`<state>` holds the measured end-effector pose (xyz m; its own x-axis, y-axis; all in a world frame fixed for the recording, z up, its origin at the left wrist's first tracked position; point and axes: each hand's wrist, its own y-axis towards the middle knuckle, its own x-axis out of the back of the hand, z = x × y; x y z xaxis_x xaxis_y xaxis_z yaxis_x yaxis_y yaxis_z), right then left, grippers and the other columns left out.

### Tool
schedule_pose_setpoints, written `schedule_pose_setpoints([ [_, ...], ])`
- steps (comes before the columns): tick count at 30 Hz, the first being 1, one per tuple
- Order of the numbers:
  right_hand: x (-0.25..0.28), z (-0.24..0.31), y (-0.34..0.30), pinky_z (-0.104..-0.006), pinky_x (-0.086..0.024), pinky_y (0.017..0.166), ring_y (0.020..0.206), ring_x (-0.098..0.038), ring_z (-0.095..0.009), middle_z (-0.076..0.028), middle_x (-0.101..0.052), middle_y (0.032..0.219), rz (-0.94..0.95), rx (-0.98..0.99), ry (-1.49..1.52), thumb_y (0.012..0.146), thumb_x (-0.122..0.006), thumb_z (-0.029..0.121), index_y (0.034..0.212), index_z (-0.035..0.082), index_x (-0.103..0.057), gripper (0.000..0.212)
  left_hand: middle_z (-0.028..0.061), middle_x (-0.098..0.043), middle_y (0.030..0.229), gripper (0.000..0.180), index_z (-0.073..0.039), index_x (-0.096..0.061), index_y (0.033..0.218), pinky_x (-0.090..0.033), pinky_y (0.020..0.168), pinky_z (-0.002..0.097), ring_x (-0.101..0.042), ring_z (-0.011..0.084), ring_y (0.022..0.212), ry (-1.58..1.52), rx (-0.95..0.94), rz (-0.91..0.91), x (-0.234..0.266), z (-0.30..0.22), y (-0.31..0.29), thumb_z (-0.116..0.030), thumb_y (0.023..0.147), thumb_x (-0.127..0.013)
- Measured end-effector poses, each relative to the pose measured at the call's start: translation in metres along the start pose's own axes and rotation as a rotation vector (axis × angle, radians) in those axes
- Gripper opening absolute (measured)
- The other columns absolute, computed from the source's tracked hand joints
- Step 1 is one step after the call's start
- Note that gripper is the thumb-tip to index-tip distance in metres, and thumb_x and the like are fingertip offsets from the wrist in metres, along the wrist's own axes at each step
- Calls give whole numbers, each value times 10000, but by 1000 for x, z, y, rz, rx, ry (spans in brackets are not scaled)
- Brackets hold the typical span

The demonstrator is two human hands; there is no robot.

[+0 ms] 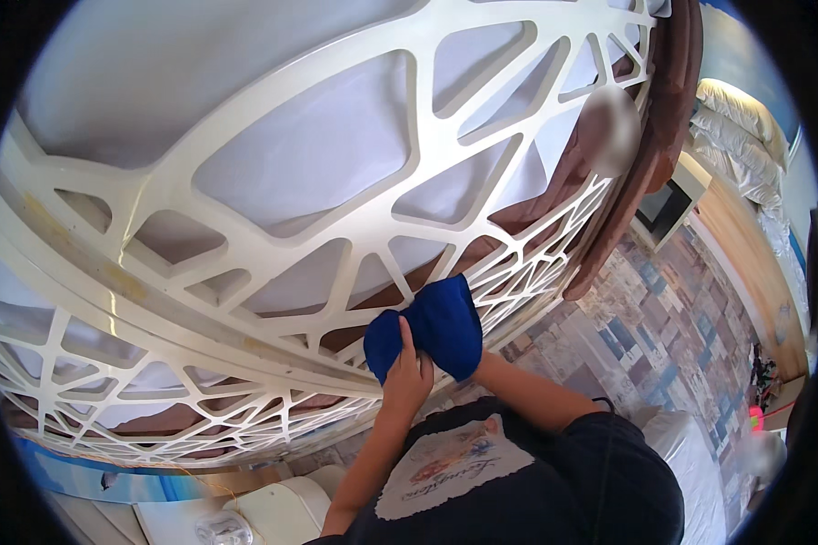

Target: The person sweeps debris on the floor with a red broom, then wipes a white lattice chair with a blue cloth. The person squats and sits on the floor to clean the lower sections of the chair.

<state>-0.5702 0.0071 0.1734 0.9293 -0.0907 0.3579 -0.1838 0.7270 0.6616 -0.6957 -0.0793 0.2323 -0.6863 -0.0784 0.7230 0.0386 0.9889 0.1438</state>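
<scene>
A blue cloth (447, 325) is bunched up in front of my chest, close to the white lattice panel (354, 216). My left hand (410, 371) grips the cloth's left part, its index finger stretched up along the fabric. From the right, my right forearm (532, 392) reaches into the larger part of the cloth. The fabric covers my right hand, so its fingers are hidden. I cannot tell whether the cloth touches the lattice behind it.
The curved lattice has brown edging (677, 100) on the right, with white sheeting (309, 136) behind its openings. Patchwork-patterned flooring (627, 318) lies at right. Filled white bags (741, 136) are stacked farther back. A rounded pale object (282, 513) stands at lower left.
</scene>
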Motion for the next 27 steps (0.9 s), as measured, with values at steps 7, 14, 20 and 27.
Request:
schedule_pose_setpoints([
  [7,62,9,59,-443,-434,814,931,-542,-343,-152,-594,992,23,100,-401,775,-722,310,1012,43,-643,366,259,-638,914,786,10,-79,1533,-522,697,418,-645,385,788,120,-87,-159,-20,-8,5,-115,912,-545],
  [14,50,10,46,-439,-438,953,1045,-570,-364,-178,-610,1101,82,93,-296,788,-686,305,1095,33,-640,413,343,-598,1083,825,33,14,1520,-510,814,470,-622,467,949,152,-36,-140,-43,-18,12,-125,923,-532],
  [20,95,-20,68,-431,-460,890,939,-612,-335,-157,-650,948,205,-34,-423,753,-695,308,938,57,-692,312,428,-436,1298,856,18,56,1521,-405,992,496,-511,535,1139,79,97,-116,-55,-29,15,-155,930,-539],
  [27,71,-8,51,-459,-422,961,1026,-577,-346,-166,-626,1021,124,194,-406,739,-696,304,1004,54,-673,365,387,-530,1175,856,50,1,1515,-467,898,447,-591,452,1039,87,22,-194,-65,-25,17,-97,898,-573],
])
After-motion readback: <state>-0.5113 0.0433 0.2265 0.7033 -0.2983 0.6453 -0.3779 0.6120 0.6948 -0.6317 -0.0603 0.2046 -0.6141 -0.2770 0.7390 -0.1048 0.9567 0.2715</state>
